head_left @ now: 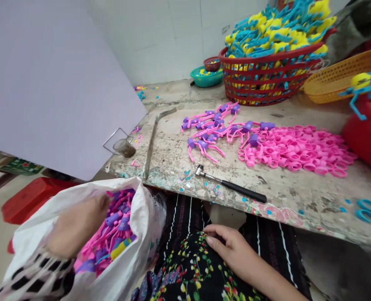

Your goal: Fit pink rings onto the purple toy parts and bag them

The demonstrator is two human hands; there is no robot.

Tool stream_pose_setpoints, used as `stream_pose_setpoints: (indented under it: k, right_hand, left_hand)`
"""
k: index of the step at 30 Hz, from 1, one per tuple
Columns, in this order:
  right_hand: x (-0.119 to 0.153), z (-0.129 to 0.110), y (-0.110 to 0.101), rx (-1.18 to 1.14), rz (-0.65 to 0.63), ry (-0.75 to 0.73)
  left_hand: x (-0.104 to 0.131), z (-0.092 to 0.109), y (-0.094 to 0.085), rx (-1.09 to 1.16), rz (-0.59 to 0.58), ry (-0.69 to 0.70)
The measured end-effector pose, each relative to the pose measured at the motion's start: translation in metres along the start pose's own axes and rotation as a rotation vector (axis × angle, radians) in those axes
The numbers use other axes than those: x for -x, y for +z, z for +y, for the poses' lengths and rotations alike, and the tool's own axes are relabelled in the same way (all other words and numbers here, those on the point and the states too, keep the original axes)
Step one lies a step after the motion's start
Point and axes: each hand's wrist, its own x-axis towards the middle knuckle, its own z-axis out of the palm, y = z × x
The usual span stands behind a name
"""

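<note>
My left hand [78,223], blurred by motion, is over the mouth of a white sack [146,221] at the lower left. Its fingers are smeared, so I cannot make out whether they hold anything. Pink and purple plastic parts [118,219] fill the sack, with a yellow and blue piece among them. On my lap, over dark floral cloth [188,267], my right hand [229,248] rests with fingers loosely bent and apart, holding nothing. A hammer [235,187] with a black handle lies at the table's front edge, above my right hand.
On the worn table [172,154] lie pink-purple figures [210,129] and a heap of pink rings [301,148]. Behind stands a red basket [254,79] of yellow-blue pieces. A glass [124,148] stands near the left edge, blue rings [367,210] at the right, a red stool [31,198] beyond the sack.
</note>
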Motion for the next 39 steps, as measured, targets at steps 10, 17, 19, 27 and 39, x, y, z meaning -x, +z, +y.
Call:
stream_pose_setpoints:
  k: [10,17,19,27,39]
  right_hand:
    - [0.011,-0.003,0.004,0.054,0.053,-0.013]
    - [0.019,0.003,0.0,0.026,0.112,0.012]
    - [0.02,0.005,-0.002,0.015,0.126,0.018]
    - [0.015,0.01,-0.008,-0.067,0.166,0.012]
    - [0.022,-0.003,-0.027,-0.482,0.394,0.018]
  left_hand:
    - [-0.116,0.19,0.008,0.65,-0.453,0.153]
    - [-0.157,0.243,0.039,0.641,-0.474,0.014]
    - [-0.158,0.238,0.037,0.612,-0.429,0.022]
    - [-0.103,0.184,-0.004,0.392,-0.039,0.254]
    - [0.025,0.185,0.031,-0.006,0.405,1.112]
